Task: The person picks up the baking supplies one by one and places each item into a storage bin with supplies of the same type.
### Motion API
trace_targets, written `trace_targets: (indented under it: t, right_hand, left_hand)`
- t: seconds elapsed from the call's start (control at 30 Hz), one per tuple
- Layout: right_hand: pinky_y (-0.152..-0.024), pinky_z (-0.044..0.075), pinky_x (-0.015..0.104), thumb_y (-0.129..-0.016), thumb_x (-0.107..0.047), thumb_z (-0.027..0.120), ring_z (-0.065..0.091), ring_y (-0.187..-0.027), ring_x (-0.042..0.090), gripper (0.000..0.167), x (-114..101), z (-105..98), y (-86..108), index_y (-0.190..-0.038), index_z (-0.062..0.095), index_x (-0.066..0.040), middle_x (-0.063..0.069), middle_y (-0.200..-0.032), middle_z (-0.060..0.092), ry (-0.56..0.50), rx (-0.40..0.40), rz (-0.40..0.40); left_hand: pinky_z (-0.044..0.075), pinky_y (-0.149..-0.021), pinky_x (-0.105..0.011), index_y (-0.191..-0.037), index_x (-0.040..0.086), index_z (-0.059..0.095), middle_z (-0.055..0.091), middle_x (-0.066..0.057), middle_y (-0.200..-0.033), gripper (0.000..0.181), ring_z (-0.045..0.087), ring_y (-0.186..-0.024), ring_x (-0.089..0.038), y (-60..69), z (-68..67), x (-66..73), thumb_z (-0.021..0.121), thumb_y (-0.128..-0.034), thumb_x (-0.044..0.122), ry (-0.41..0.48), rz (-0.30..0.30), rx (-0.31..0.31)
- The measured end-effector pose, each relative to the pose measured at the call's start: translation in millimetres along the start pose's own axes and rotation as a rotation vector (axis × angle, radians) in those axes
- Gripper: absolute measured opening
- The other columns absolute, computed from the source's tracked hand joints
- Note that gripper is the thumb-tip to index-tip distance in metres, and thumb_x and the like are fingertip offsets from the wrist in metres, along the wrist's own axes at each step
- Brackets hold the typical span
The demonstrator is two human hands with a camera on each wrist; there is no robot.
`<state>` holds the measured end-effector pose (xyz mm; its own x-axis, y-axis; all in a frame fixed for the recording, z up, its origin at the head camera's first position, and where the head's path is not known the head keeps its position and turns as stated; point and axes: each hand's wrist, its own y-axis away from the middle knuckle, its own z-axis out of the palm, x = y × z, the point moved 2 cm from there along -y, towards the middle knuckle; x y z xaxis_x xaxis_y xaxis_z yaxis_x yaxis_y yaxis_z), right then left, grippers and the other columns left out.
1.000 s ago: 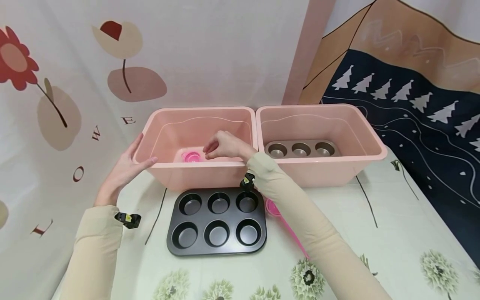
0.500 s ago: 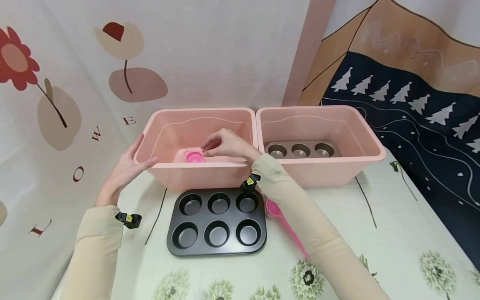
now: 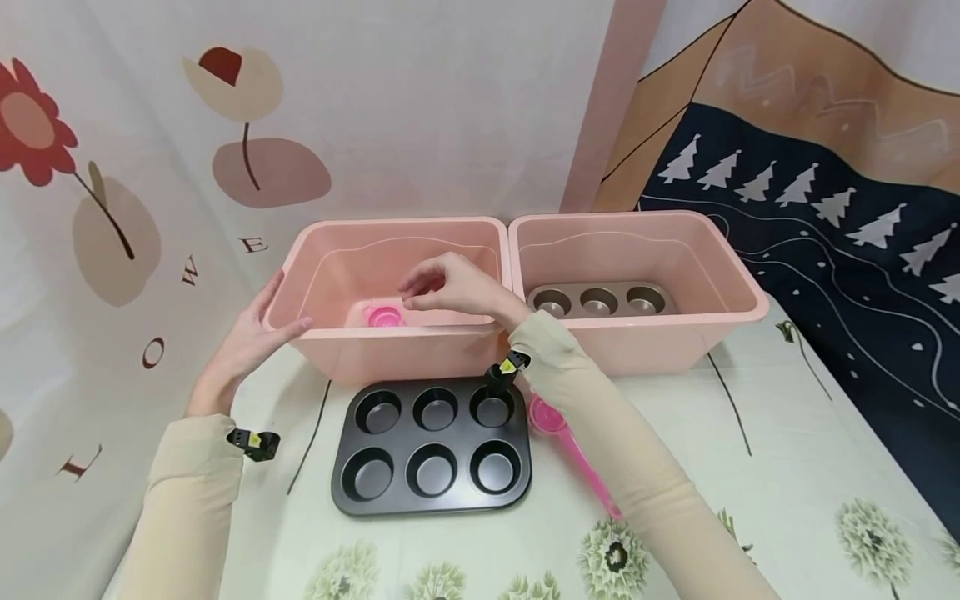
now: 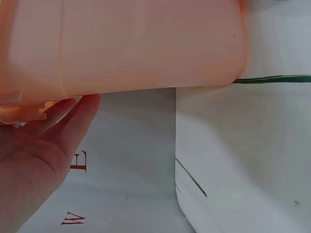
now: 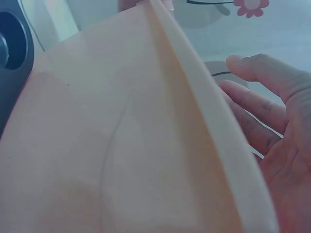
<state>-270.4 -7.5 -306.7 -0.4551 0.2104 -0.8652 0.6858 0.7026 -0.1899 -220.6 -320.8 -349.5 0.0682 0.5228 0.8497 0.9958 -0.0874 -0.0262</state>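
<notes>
While the left hand (image 3: 243, 346) rests against the corner of the left bin (image 3: 397, 358), thumb over the front rim and fingers along the outer side, the right hand (image 3: 457, 287) hangs inside it. The right hand's grip is loosely bent, thumb and fingers apart with nothing seen between them; the left hand's fingers lie fairly straight on the plastic. Just beside and below the right fingertips, the small pink cup (image 3: 384, 316) sits on the bin's floor; the head view shows no contact.

The step in hand looks like handling that cup. To do it well, the person should keep the left hand braced so the bin cannot slide, and bend the right wrist over the front rim rather than lean on it. Any lift should go high enough to clear the rim, with the forearm kept off the pink spoon (image 3: 573, 457) and the black muffin tin (image 3: 433, 437) on the worktop (image 3: 810, 467).
</notes>
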Motion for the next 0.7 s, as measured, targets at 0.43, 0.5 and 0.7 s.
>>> trace_targets:
  t: [0.43,0.5,0.7]
  right_hand:
    - [-0.084,0.050,0.028,-0.084,-0.003,0.074,0.065,-0.088,0.013,0.024,-7,1,14.8,-0.107,0.070,0.002,0.004,-0.092,0.071,-0.036,-0.007,-0.045]
    - [-0.085,0.051,0.030,-0.084,-0.003,0.073,0.065,-0.088,0.014,0.024,-7,0,17.9,-0.107,0.070,0.003,0.004,-0.092,0.071,-0.046,-0.005,-0.054]
    - [-0.084,0.051,0.032,-0.086,-0.004,0.072,0.064,-0.088,0.015,0.024,-8,-3,28.0,-0.109,0.070,0.002,0.004,-0.094,0.071,-0.025,0.001,-0.073]
  left_hand:
    - [0.012,-0.108,-0.062,-0.156,0.021,0.001,0.009,-0.019,-0.158,0.092,0.019,-0.138,-0.043,1.6,0.2,-3.7,0.066,-0.0909,0.024,0.004,0.011,0.002]
    - [0.013,-0.108,-0.062,-0.156,0.021,0.001,0.010,-0.020,-0.158,0.092,0.020,-0.137,-0.044,1.5,0.3,-3.7,0.066,-0.0911,0.023,0.006,0.013,0.001]
    - [0.013,-0.108,-0.062,-0.156,0.020,0.001,0.011,-0.021,-0.158,0.092,0.021,-0.136,-0.044,2.1,0.7,-1.9,0.066,-0.0911,0.023,0.015,0.022,0.000]
